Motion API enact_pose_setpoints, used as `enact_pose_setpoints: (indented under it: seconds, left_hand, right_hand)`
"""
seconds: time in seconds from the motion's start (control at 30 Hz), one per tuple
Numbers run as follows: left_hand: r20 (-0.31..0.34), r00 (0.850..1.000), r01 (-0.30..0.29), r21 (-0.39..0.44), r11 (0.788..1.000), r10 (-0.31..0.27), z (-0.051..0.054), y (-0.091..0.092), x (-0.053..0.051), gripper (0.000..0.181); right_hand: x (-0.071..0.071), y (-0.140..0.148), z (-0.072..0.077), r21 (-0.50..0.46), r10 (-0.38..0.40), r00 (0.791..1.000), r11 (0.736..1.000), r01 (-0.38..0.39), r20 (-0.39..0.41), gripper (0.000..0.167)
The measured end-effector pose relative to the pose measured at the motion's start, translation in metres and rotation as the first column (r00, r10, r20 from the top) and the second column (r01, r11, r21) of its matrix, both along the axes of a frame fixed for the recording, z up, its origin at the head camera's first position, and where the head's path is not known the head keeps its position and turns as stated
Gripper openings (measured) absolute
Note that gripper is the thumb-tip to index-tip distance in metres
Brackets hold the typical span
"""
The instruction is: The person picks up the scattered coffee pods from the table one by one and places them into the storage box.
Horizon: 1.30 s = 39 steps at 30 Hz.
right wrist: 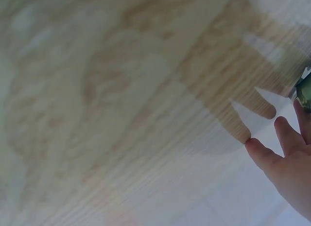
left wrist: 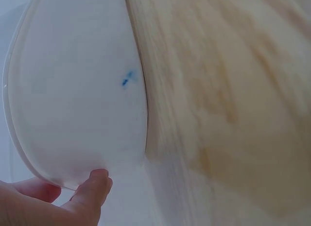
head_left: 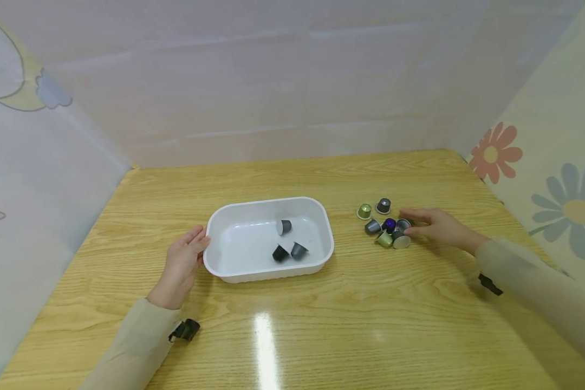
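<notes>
Wood-grain bench carries everything. White plastic tray approx. mid-bench. Hands: L hand pinches tray's L rim btwn thumb & fingers, prob. to steady it; R hand at pile R of tray, fingers part-spread, thumb & forefinger tips about a silvery-grey capsule, can't tell if gripped. Loose coffee capsules prob. grouped there for easy R-side reach; 3 capsules in tray's R half.

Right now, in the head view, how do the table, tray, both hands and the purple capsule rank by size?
Largest to smallest:
1. Table
2. Tray
3. Left hand and right hand, too alike to rank
4. Purple capsule
</notes>
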<state>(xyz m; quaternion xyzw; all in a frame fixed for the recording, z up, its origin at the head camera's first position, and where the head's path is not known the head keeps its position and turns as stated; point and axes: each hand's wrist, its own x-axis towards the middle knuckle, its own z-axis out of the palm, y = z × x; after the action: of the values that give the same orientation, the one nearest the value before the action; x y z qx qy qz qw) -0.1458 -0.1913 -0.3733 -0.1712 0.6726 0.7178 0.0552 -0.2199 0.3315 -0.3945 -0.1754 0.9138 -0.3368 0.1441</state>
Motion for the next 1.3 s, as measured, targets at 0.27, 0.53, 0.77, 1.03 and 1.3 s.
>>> enact_pose_setpoints:
  seconds: [0.27, 0.53, 0.77, 1.03, 1.3]
  left_hand:
    - [0.006, 1.0, -0.004, -0.013, 1.0, 0.004, 0.0, 0.0, 0.001, 0.057]
    - [0.001, 1.0, 0.006, -0.019, 1.0, -0.006, 0.0, -0.001, 0.0, 0.057]
    - [0.008, 1.0, 0.004, -0.019, 1.0, -0.003, -0.001, -0.001, 0.001, 0.057]
    - [-0.01, 1.0, 0.005, -0.01, 1.0, -0.005, -0.001, -0.001, 0.001, 0.057]
    - [-0.013, 1.0, 0.01, -0.012, 1.0, -0.01, 0.001, -0.001, 0.001, 0.056]
  right_hand:
    - [-0.002, -0.002, -0.001, 0.066, -0.012, 1.0, 0.998, 0.013, -0.014, 0.062]
    - [-0.004, -0.001, 0.003, 0.08, -0.065, 0.997, 0.994, 0.068, -0.041, 0.061]
    - [-0.002, 0.001, 0.01, 0.058, -0.133, 0.99, 0.989, 0.136, -0.045, 0.063]
    - [0.005, -0.006, 0.02, 0.0, -0.178, 0.983, 0.984, 0.179, -0.046, 0.061]
    - [0.012, -0.017, 0.035, -0.018, -0.211, 0.975, 0.977, 0.211, -0.073, 0.062]
